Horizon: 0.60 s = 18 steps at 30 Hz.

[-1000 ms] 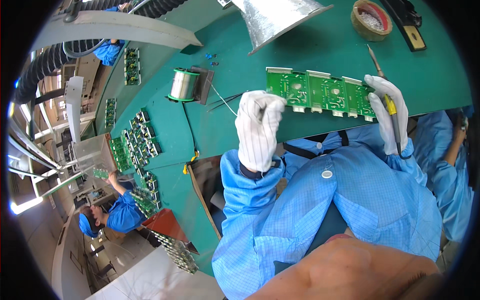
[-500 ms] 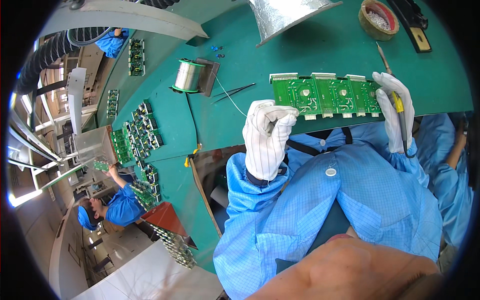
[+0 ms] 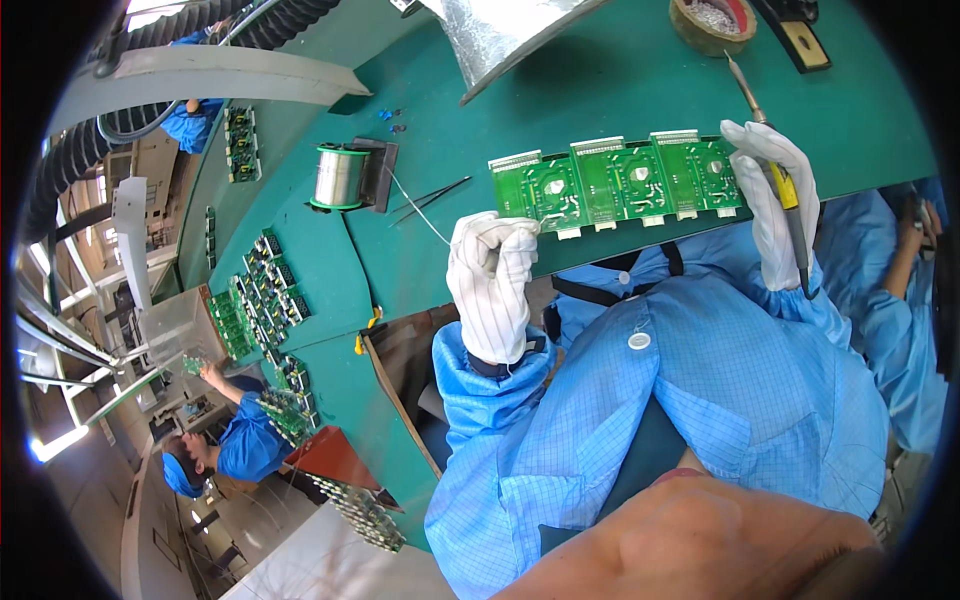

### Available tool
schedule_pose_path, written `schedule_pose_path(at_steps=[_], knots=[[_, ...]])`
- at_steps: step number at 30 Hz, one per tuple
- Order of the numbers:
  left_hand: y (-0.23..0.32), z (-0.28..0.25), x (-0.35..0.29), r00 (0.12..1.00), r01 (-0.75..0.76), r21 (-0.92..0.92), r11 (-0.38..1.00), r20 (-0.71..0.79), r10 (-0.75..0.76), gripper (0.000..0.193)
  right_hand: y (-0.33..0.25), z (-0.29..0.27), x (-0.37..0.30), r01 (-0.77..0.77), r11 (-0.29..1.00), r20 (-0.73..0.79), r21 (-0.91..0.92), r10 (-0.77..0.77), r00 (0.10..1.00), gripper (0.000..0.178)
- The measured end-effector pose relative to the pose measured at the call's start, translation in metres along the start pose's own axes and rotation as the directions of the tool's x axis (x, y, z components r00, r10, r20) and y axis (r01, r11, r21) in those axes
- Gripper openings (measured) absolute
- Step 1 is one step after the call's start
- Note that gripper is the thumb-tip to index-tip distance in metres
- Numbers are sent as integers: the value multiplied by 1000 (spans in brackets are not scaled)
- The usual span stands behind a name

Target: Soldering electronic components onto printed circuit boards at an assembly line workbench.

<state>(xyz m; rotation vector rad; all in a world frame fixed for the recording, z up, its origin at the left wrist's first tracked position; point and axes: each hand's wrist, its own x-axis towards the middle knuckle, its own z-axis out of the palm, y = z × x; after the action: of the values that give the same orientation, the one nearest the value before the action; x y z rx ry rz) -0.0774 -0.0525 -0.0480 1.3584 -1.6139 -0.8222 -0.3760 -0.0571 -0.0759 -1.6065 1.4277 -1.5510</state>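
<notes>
My left hand (image 3: 493, 285), in a striped white glove, is closed in a pinch at the lower left edge of a green circuit board panel (image 3: 608, 190). Thin solder wire (image 3: 425, 218) runs into it from a solder spool (image 3: 340, 178) on the left. My right hand (image 3: 772, 205), also gloved, grips a soldering iron (image 3: 787, 190) with a yellow band. The iron's tip points away from me, off the panel. My right fingers touch or nearly touch the panel's right end. Pale connectors line the panel's long edges, its three similar sections side by side.
Black tweezers (image 3: 432, 198) lie beside the spool. Farther away are a foil-covered hood (image 3: 510, 40), a round tub (image 3: 712, 28) with pale contents and a black iron stand (image 3: 795, 35). Several assembled boards (image 3: 270, 285) lie at left, near a co-worker in blue (image 3: 250, 440).
The whole view has shifted, so bench and hands sit farther left. The panel looks slightly larger, with more of its right end visible. Both hands keep their grips.
</notes>
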Motion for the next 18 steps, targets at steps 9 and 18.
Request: schedule_pose_path(at_steps=[9, 18], knots=[[-5, 1, 0, 990, 137, -65, 988, -27, -139, 30, -6, 5, 0, -3, 977, -49, 212, 14, 999, 23], [-11, 4, 0, 983, 177, -25, 984, -40, -178, 25, 0, 5, 5, 130, 966, -19, 225, -129, 992, 21]])
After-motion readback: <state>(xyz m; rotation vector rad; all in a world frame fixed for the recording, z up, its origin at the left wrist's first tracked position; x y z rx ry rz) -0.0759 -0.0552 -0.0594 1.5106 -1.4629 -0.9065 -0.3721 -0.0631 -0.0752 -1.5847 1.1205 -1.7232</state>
